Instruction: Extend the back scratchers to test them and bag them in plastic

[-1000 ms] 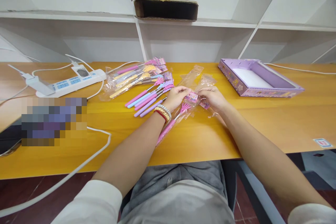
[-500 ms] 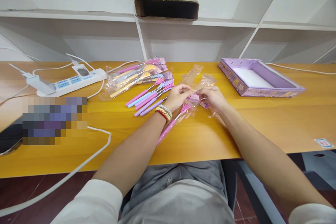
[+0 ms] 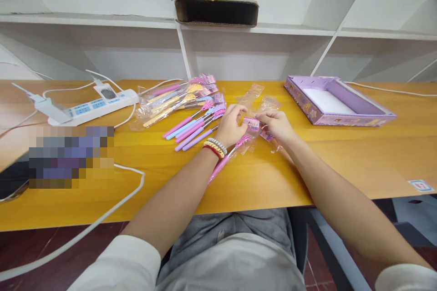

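A pink back scratcher in a clear plastic bag lies slanted on the table, its hand-shaped head toward the back. The pink printed label at the bag's top sits between my hands. My right hand pinches the bag beside the label's right edge. My left hand is at the label's left, fingers and thumb curved but apart, the thumb close to its edge. Under my right hand lies another clear bag with a label, partly hidden. Several unwrapped back scratchers lie left of my left hand.
Several bagged back scratchers are piled behind the loose ones. A purple open box stands at the back right. On the left are a white power strip, a cable and a blurred-out device. Shelves with a cardboard box rise behind.
My left fingers have come off the bag's top and spread from the thumb, uncovering the label. The bagged back scratcher has shifted slightly right. My right hand has barely moved.
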A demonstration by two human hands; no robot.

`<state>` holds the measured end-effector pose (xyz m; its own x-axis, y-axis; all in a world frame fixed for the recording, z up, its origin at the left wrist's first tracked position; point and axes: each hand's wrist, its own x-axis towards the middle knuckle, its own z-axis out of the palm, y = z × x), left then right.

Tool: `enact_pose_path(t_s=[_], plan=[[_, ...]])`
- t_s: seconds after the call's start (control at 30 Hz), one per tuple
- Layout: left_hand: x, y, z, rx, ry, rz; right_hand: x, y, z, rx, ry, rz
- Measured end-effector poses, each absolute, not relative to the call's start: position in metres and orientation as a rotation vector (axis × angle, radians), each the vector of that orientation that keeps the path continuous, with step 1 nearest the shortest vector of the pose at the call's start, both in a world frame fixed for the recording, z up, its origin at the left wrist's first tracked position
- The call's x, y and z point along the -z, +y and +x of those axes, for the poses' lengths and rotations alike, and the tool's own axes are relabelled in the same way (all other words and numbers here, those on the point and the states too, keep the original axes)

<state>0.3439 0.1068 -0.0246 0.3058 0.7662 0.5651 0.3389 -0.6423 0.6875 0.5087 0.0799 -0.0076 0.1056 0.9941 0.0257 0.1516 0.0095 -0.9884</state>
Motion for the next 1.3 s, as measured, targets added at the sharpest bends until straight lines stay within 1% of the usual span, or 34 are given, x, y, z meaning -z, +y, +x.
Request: enact_pose_path(t_s=[0.1,0.3,0.4,0.83,1.3], plan=[[0.0249,0.1061,0.3417,-1.161,0.944,2.299,0.0073,0.0810,0.5089,-1.091,-1.177,-1.349],[0.0307,0.1071,0.3416,-0.937,0.990,2.314,0.0069,0.0816,0.5088,-1.126,-1.133,-1.391],[0.0320,0.1074,0.3418,-0.884,1.002,2.315,0.0074,0.0824,0.5090,-1.117,-1.141,-1.430],[0.0326,0.1062,0.3423,-0.823,0.977,2.347,0.0094,0.0858,0.5103,-1.098,-1.127,-1.407],[0.0328,0.1070,0.3436,-0.859,1.023,2.278,0.0100,0.0853,0.5110,-1.040,-1.180,-1.451]])
